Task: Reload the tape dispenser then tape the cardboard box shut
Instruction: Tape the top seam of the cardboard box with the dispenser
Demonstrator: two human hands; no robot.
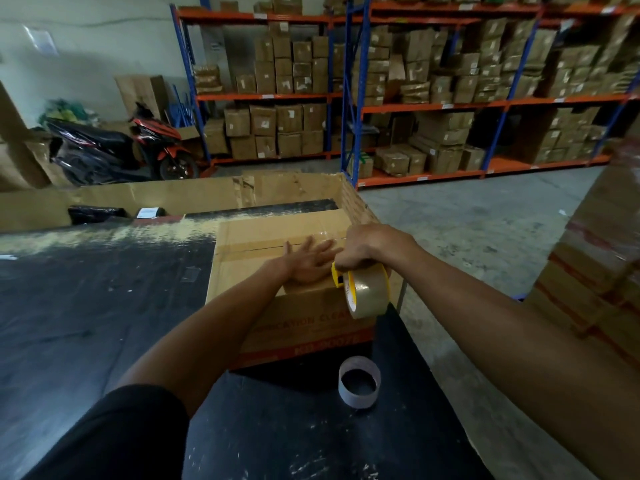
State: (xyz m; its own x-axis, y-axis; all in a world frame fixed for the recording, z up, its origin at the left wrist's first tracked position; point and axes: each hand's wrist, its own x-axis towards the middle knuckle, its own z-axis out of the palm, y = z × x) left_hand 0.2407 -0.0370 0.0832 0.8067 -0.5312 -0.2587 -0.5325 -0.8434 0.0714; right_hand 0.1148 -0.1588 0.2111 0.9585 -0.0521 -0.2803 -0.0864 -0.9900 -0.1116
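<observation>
A brown cardboard box [263, 244] with red print on its front stands on the black table [86, 306], its top flaps folded down. My left hand [308, 263] lies flat on the box top with fingers spread, beside the centre seam. My right hand [372, 245] grips the yellow tape dispenser [337, 277], which carries a full roll of brown tape [369, 292] and rests at the near edge of the box top. A strip of clear tape shines along the seam just beyond my hands.
An empty grey tape core [359, 382] stands on the table in front of the box. A large open carton [207, 192] sits behind the table. Stacked wrapped cartons [595, 271] rise at the right. Shelving racks [433, 105] and a scooter [121, 150] stand farther back.
</observation>
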